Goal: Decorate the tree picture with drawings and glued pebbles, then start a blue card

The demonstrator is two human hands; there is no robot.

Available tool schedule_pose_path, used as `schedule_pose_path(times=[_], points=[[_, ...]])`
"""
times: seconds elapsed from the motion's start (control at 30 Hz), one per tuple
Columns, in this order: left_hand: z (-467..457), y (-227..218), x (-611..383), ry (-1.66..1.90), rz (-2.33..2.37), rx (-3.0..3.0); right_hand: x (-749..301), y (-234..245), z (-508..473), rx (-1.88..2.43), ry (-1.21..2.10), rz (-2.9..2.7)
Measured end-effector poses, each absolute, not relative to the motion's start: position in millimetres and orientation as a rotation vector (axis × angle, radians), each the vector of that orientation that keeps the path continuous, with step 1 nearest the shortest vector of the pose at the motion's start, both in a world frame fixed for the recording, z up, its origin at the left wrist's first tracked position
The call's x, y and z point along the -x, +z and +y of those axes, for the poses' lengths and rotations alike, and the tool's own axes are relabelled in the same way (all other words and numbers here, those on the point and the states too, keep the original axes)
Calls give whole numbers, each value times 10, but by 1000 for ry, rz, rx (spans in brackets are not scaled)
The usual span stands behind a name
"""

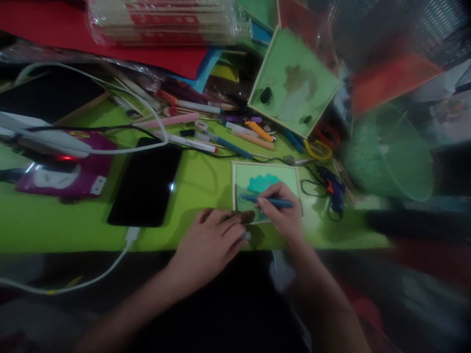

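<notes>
My right hand is closed around a blue pen. The pen's tip points left, at a small drawn outline on a square light-green panel with a pale raised rim. A turquoise scalloped shape covers the panel's upper middle, partly hidden behind my right hand. My left hand lies at the panel's lower left corner, its fingers bent and reaching onto the edge. A small pale piece like a pen cap sticks out by its thumb and fingers.
A black phone with a white cable lies left on the green table. Behind are scattered pens and a tilted green framed panel. A blue glue gun and a green translucent basket stand right. A purple package sits far left.
</notes>
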State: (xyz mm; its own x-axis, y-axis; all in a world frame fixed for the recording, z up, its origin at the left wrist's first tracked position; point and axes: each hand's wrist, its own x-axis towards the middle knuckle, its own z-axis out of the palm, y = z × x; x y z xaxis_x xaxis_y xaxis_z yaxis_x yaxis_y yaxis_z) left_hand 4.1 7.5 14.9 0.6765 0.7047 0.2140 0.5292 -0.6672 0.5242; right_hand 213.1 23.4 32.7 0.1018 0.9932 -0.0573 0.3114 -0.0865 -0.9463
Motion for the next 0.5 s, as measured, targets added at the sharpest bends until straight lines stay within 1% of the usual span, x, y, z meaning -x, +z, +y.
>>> schedule_pose_path(times=[0.5], points=[[73,166,-42,577,960,-2473,-2126,331,232,1586,1001,-1377]])
